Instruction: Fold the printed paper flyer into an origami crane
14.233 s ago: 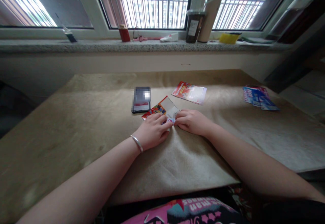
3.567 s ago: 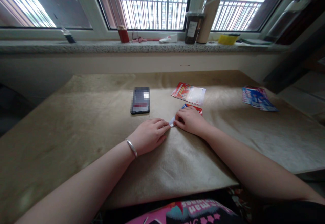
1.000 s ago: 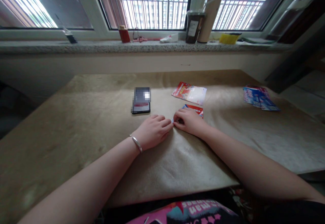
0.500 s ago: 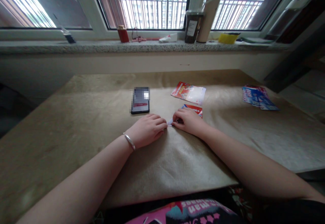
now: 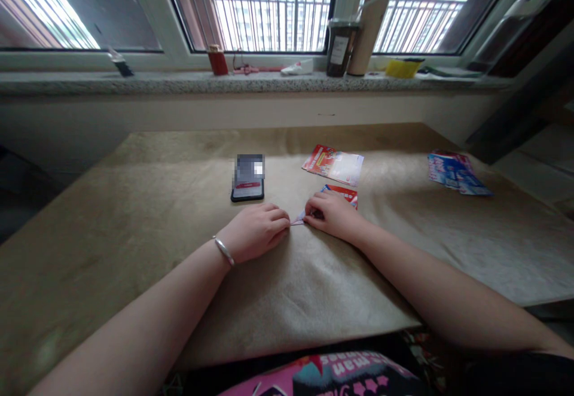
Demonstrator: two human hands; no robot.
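Note:
A small piece of folded paper, pale with a pointed left end, lies low on the table between my hands. My right hand pinches its right part and hides much of it. With fingers curled together, my left hand has its fingertips at the paper's left tip; a silver bangle circles that wrist. Just behind my right hand, a red and blue printed leaflet is partly covered by it. Farther back lies another red and white leaflet.
A black phone lies beyond my left hand, its screen blurred. Several blue printed leaflets are fanned out at the right. Along the windowsill stand a red container, a dark lidded cup and a cardboard tube.
My left hand has slid slightly left, away from my right hand, so more of the paper's pointed end shows between them. My right hand has stayed in place.

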